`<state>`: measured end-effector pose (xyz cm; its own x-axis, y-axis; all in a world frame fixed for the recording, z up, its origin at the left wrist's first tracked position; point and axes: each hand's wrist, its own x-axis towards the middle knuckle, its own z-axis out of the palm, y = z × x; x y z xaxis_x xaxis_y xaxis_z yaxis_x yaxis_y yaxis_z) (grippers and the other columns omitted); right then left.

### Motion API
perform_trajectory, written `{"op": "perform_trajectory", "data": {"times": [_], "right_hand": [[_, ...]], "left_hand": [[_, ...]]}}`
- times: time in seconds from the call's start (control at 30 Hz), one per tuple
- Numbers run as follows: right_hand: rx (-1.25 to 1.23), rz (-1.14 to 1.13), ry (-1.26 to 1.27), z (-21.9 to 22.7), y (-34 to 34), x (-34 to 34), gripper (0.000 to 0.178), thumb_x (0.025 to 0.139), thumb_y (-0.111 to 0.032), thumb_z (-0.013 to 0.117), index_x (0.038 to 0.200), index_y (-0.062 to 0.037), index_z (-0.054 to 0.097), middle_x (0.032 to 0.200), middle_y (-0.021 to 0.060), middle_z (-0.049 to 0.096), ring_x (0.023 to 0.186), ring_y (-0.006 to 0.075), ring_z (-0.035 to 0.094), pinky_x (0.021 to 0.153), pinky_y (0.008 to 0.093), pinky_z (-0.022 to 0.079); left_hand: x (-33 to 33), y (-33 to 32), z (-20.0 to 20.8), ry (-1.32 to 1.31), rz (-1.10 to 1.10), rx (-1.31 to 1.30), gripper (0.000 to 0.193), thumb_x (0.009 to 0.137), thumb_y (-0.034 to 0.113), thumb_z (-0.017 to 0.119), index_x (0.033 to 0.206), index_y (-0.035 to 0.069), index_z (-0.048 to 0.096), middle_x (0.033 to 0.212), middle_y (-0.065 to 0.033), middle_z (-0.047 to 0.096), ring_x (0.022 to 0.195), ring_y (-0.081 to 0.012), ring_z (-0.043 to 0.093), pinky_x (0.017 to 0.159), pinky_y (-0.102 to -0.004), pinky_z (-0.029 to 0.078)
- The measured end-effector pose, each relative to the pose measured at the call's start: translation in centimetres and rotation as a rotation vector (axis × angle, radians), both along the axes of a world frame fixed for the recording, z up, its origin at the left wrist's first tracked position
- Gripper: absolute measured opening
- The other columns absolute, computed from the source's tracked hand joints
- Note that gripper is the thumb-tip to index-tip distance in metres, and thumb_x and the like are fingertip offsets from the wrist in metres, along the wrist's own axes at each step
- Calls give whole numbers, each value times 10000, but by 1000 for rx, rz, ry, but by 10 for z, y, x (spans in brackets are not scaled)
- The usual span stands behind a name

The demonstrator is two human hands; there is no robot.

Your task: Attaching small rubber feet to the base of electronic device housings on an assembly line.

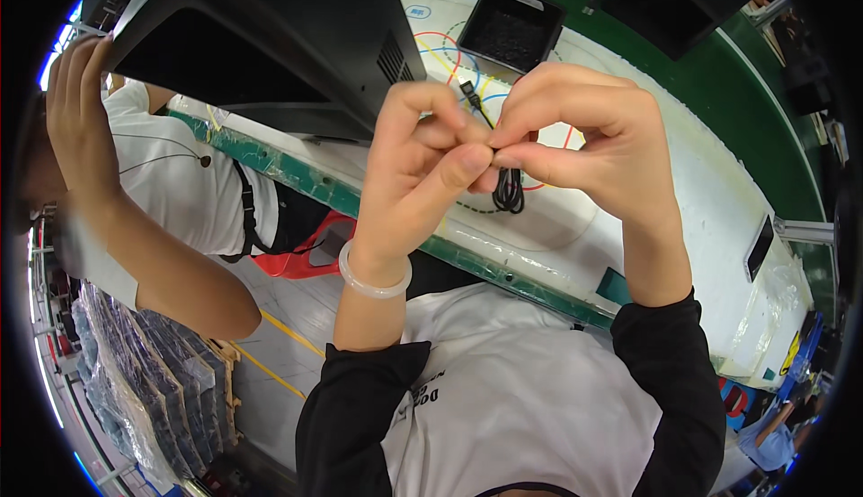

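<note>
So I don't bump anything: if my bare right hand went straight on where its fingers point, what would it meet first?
Your bare left hand: the right hand points leftward at its fingertips, beside the coiled black cable. The hands look nearly touching already, though depth is unclear.

Black lettering (428,389) stands in two short lines on the wearer's white shirt (530,398), partly lost in folds. A small blue oval mark (417,12) with blue characters sits on the far part of the white table (575,232), beside the black case (360,12), its characters too small to make out.
</note>
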<state>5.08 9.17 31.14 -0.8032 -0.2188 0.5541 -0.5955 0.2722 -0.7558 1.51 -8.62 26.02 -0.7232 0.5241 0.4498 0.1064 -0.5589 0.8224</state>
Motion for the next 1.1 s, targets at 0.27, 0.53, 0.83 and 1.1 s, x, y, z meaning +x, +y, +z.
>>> {"op": "perform_trajectory", "data": {"times": [0.27,0.53,0.83,1.1], "right_hand": [[-486,113,-498,-31,-28,-32,79,787,84,602,859,53,608,786,103,648,724,178,680,643,251,559],[-648,118,-567,-39,-45,-44,100,818,94,555,911,76,586,838,189,670,774,246,694,699,317,599],[-631,139,-425,-44,-46,-46,104,783,102,579,880,70,602,842,170,666,756,233,688,683,310,588],[-308,11,254,-57,-56,-60,243,589,114,701,794,-17,694,812,55,563,751,147,525,650,256,414]], "left_hand": [[18,-53,-20,44,362,90,248,905,159,610,1027,18,446,792,-103,554,650,-151,519,556,-238,429],[18,-75,-23,68,547,84,230,914,185,597,1020,40,454,793,-96,527,623,-160,496,530,-240,410],[19,-65,-15,83,672,116,207,938,171,556,1040,18,462,827,-96,517,683,-162,494,576,-251,426],[10,-52,4,230,949,132,178,962,166,514,1019,-2,516,909,-101,523,790,-188,520,721,-293,454]]}}
